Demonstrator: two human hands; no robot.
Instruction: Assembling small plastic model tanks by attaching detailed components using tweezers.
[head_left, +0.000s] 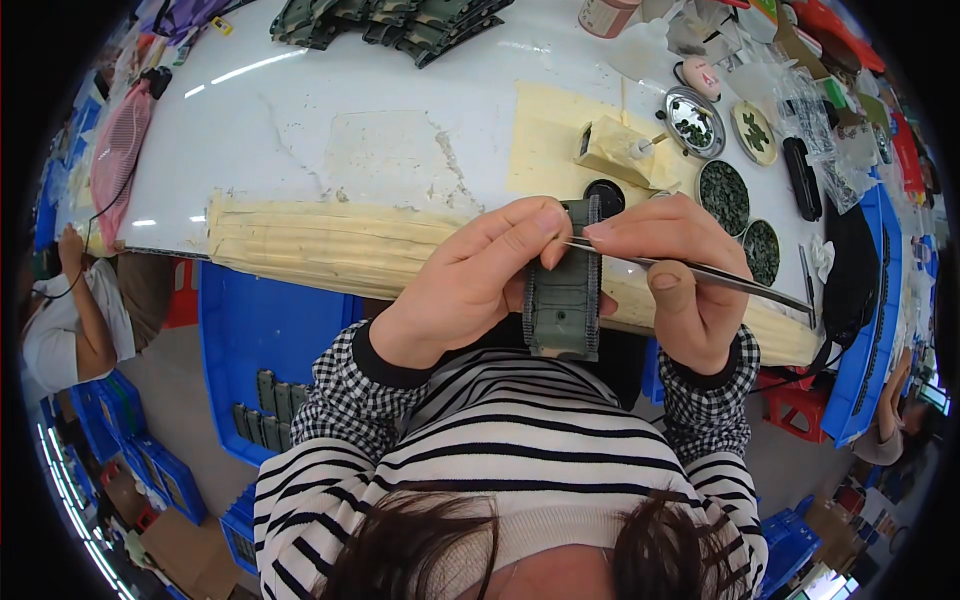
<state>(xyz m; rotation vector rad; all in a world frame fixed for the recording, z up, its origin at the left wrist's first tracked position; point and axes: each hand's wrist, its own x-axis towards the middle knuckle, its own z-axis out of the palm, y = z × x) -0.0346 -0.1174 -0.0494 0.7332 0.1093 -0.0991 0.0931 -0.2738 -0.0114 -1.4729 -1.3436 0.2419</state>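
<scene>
In my left hand [465, 275] is a long dark-green plastic model part [562, 312] with toothed strips along its edges, resembling a tank hull. My left thumb and fingers are closed on its upper end. Fine metal tweezers [745, 284] are gripped in my right hand [695, 245], their points meeting the part beside my left thumb tip. Whether the points pinch a tiny piece is too small to tell. Just beyond the part sits a round black cap [604, 196] on the table.
At right stand tins of small dark-green pieces [723, 196], a silver dish [693, 124], a cream lid [754, 133] and a yellow block [612, 152] holding a needle-tipped bottle. Camouflaged model parts [400, 28] lie at the back. A blue crate [235, 340] is below left; another person sits far left.
</scene>
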